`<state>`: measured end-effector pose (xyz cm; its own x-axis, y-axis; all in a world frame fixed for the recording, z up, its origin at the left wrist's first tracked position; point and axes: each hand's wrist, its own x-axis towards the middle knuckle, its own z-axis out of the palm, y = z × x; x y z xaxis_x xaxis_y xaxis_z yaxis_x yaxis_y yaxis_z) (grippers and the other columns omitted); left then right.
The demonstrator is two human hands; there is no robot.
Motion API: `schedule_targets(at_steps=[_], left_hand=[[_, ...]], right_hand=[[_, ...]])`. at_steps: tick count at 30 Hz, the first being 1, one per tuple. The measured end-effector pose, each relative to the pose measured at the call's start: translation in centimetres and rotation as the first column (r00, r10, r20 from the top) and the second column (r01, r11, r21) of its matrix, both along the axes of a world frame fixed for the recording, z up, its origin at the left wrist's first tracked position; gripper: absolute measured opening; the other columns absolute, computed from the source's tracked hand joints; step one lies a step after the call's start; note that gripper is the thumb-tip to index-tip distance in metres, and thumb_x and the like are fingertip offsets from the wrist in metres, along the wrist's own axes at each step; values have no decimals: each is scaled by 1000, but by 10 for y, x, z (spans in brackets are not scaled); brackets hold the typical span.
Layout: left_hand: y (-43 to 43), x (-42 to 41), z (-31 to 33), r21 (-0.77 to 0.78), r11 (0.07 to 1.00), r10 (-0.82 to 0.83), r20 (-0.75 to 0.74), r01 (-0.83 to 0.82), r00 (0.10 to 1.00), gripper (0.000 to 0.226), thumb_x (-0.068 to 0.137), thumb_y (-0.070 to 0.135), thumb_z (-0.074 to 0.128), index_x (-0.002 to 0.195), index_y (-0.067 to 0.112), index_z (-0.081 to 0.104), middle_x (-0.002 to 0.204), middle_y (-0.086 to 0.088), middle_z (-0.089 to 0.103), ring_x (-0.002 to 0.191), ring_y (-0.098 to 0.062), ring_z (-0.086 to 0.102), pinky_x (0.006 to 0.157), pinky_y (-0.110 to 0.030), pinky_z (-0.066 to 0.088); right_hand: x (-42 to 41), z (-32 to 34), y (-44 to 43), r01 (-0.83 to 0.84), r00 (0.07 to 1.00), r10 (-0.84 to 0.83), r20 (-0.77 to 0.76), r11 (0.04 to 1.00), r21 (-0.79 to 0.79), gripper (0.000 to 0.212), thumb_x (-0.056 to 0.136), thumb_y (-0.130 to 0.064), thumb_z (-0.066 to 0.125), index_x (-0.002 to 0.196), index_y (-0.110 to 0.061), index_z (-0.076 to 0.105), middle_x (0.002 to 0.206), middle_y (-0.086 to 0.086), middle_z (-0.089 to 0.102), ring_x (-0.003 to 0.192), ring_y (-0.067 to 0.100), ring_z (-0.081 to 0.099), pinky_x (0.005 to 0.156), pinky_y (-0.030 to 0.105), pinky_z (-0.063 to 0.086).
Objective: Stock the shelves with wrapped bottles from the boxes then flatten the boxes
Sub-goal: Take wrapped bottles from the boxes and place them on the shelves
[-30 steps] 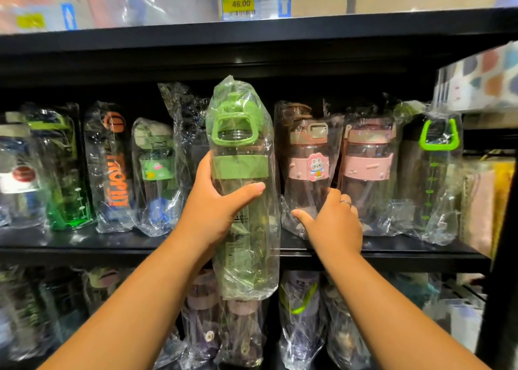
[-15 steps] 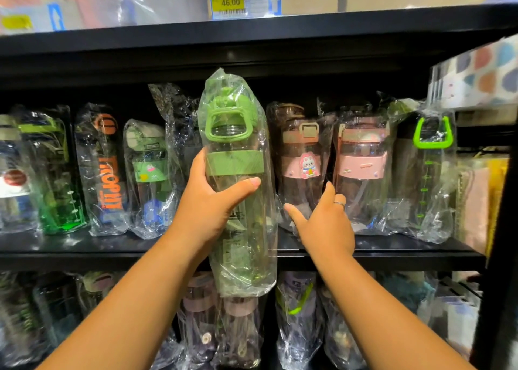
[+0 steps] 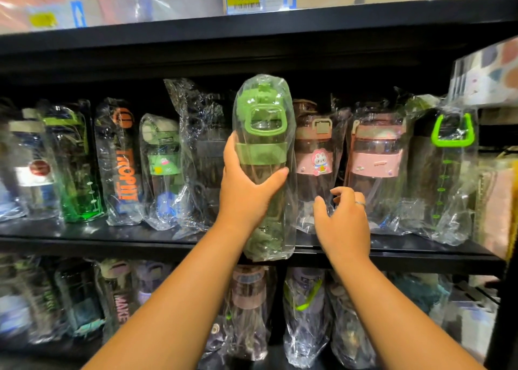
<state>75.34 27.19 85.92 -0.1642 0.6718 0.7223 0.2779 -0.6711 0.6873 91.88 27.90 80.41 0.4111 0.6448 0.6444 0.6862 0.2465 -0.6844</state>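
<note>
1. Left hand (image 3: 246,190) has its grip clamped round a clear, green-lidded bottle in plastic wrap (image 3: 263,134), upright at the front edge of the black shelf (image 3: 112,242)
2. Right hand (image 3: 343,221), grip apart, fingers loosely curled, just beside a wrapped pink bunny bottle (image 3: 315,145)

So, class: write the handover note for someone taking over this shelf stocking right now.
Left grip holds the green wrapped bottle upright, its base in front of the middle shelf edge, not set down.
Right grip, fingers curled, is at the wrap of the pink rabbit bottle; pinching or not, unclear.
Done: the shelf row holds many wrapped bottles.
Left: seat this bottle, then flatten boxes.
</note>
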Motion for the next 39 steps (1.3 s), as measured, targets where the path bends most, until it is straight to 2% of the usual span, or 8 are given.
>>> schedule_targets(at_steps=[8,10,12,16,20,30,35,39], left_hand=[[-3,5,-16,-99,989,100,-93,-109,991,118,70,60,78,151,45,-6,159,3,9,145,-21,23,110,-37,27],[-6,5,-30,-65,980,177,-135,-187,975,116,64,67,75,149,46,-2,151,3,14,142,-23,22,113,-42,27],[-11,4,-48,-32,968,240,-152,-248,959,107,62,64,71,146,42,8,140,3,23,132,-21,29,109,-39,31],[-15,2,-73,-55,966,248,-102,-254,964,80,69,49,81,128,43,27,123,12,32,114,-5,39,101,-29,36],[-9,2,-69,-69,956,274,-136,-284,952,76,72,52,80,133,32,38,125,14,36,119,-10,45,102,-29,39],[11,6,-48,-209,905,299,-307,-370,904,79,84,52,71,145,23,30,149,-2,37,131,-28,46,102,-43,42],[18,13,-43,-242,859,353,-357,-451,865,80,85,57,68,147,26,29,149,-3,40,123,-31,54,90,-43,47],[21,20,-42,-250,831,384,-389,-498,837,81,87,58,65,149,26,25,148,-3,44,123,-33,55,89,-44,48]], right_hand=[[0,-1,-2,-23,999,22,41,1000,2,30,94,-39,56,113,-16,56,121,5,50,96,29,58,78,43,50],[-1,-1,-2,-28,998,28,60,1000,-2,29,94,-39,55,112,-16,56,120,4,50,97,28,57,79,42,50],[-1,-2,-2,-26,997,26,67,1000,-2,29,94,-39,55,112,-16,56,120,3,50,98,27,57,79,41,49],[-2,-1,-1,-21,997,20,74,1000,11,28,94,-38,55,111,-16,56,119,5,52,97,28,57,79,42,48],[-2,-2,-1,-26,996,25,82,1000,11,25,94,-36,56,109,-16,56,118,4,52,97,28,56,76,39,46],[-3,-3,0,-32,984,44,173,997,-74,16,87,-30,60,100,-21,55,106,1,53,94,24,56,77,39,49],[-3,-4,1,-19,980,34,194,997,-76,14,88,-31,60,97,-21,56,104,0,55,93,23,55,74,36,47],[-3,-4,1,-24,981,38,190,997,-78,12,88,-31,59,96,-21,56,102,-1,56,92,22,54,73,35,45]])
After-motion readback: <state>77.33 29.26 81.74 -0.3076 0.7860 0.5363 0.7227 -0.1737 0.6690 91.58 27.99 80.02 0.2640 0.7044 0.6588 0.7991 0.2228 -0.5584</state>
